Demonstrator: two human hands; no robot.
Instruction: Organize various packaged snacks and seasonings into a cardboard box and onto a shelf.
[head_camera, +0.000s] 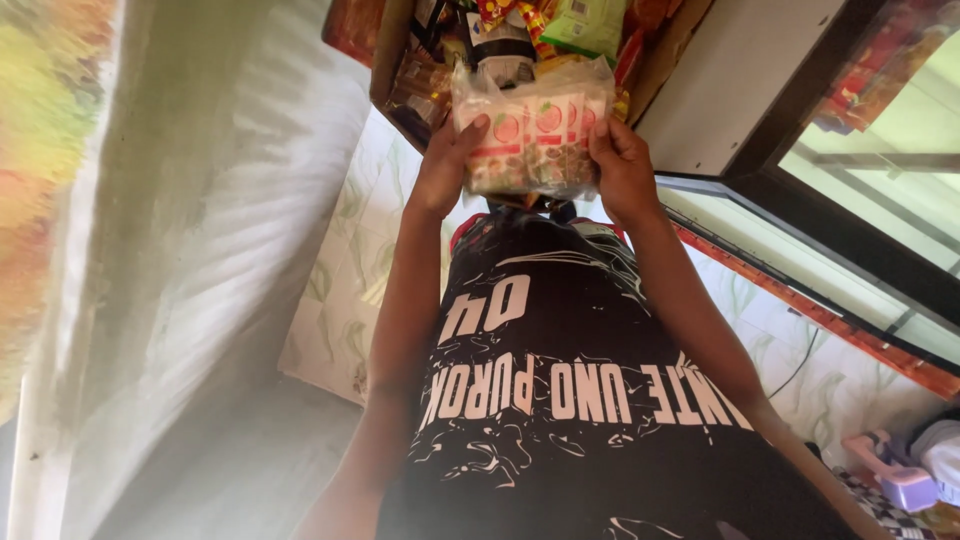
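Both my hands hold a clear plastic pack of white and red sachets in front of my chest. My left hand grips its left edge, thumb over the front. My right hand grips its right edge. The pack is right at the open side of a brown cardboard box that is stuffed with several colourful snack packets. My black shirt with white print fills the lower middle of the view.
A black-framed glass-fronted cabinet stands to the right, with a white panel above it. Pale patterned floor tiles lie below. A light wall or sheet runs along the left. A small pink and purple plastic object sits at the bottom right.
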